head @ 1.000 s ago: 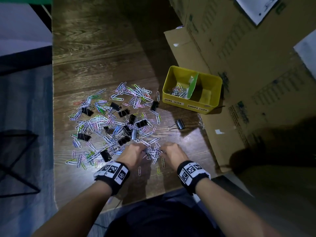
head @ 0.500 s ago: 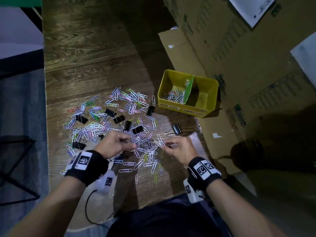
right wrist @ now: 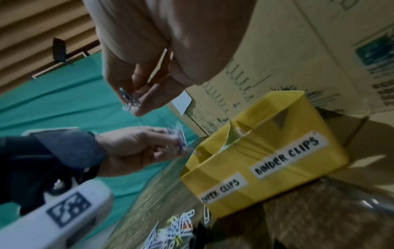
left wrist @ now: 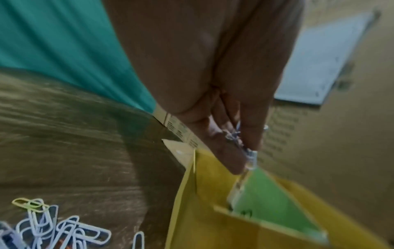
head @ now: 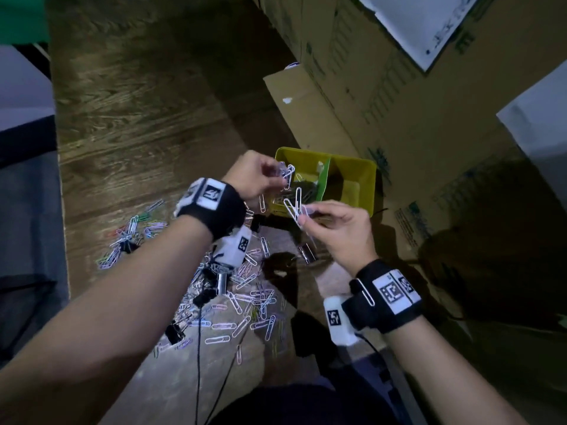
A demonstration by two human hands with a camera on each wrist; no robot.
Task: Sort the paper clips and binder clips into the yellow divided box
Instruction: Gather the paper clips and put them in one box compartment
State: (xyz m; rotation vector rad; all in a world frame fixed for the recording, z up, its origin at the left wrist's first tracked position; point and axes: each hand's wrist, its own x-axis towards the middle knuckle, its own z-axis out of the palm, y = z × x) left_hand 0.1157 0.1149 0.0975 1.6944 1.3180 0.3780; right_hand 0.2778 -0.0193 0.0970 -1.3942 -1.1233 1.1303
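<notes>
The yellow divided box [head: 366, 182] stands on the wooden table, with a green divider [head: 325, 179] and several paper clips [head: 303, 193] in its left compartment. My left hand [head: 280, 176] pinches a small bunch of paper clips [head: 288, 173] just above that compartment. My right hand [head: 303, 217] pinches a few paper clips [head: 293, 210] over the box's near wall. In the right wrist view the box's labels [right wrist: 285, 155] read PAPER CLIPS and BINDER CLIPS. The binder-clip compartment looks empty. Loose coloured paper clips [head: 245, 289] and black binder clips [head: 175, 332] lie scattered under my forearms.
Big cardboard boxes [head: 399, 102] stand right behind and beside the yellow box, and a flap [head: 306, 102] lies on the table. The table's left edge [head: 61, 210] drops off to the floor. One paper clip [head: 366, 291] hangs on my right wristband.
Both hands rose from the pile with paper clips and moved forward to the yellow box; the left now hangs over the left compartment.
</notes>
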